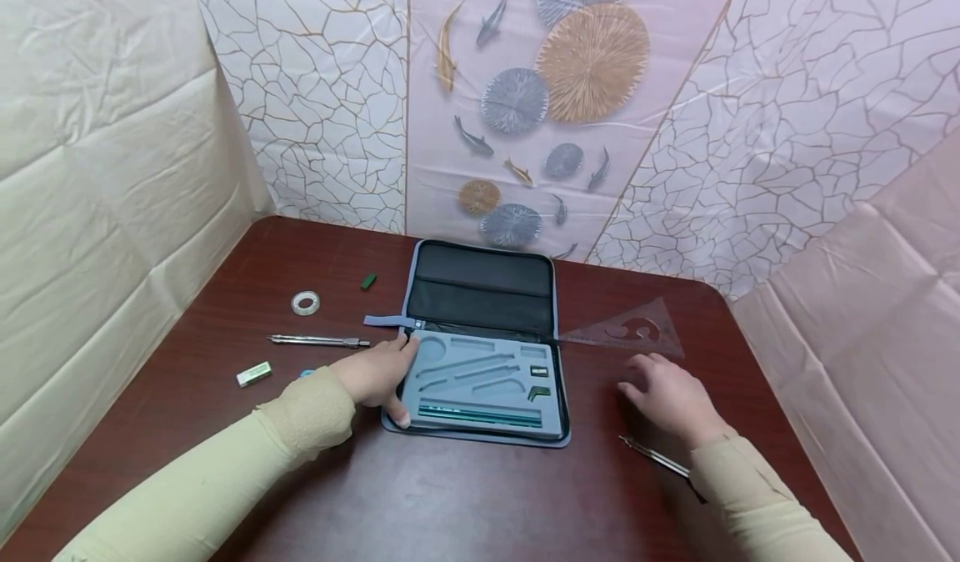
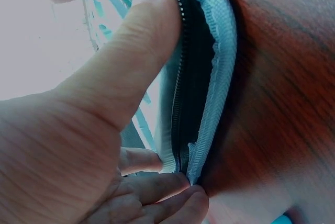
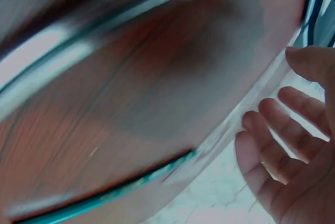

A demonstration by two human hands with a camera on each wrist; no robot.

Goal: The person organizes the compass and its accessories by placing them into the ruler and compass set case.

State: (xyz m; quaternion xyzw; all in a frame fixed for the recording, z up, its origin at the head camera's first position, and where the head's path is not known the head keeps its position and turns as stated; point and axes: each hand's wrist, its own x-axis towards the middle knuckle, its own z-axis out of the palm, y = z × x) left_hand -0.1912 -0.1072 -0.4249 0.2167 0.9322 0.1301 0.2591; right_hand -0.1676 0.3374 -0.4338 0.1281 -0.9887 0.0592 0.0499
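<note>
A zip case point(image 1: 480, 291) lies unfolded, with a grey moulded tray point(image 1: 442, 391) in its near half. My left hand point(image 1: 381, 374) rests along the tray's left side. Its thumb point(image 2: 152, 30) lies over the zip edge at the near corner, the other fingertips touching the side farther back. Teal pencils point(image 1: 480, 414), a small sharpener point(image 1: 538, 371) and a small green piece point(image 1: 538, 393) sit in the slots. My right hand point(image 1: 671, 395), fingers loosely bent and holding nothing, is near a clear set square point(image 1: 630, 333). A silver metal tool point(image 1: 656, 455) lies nearby, partly hidden by the sleeve.
Left of the case are a silver compass-like tool point(image 1: 318, 340), a pale ring point(image 1: 305, 303), a white-and-green eraser point(image 1: 253, 373), a green block point(image 1: 368, 281) and a blue thing point(image 1: 306, 373) half behind the left arm. Curtained walls surround the table.
</note>
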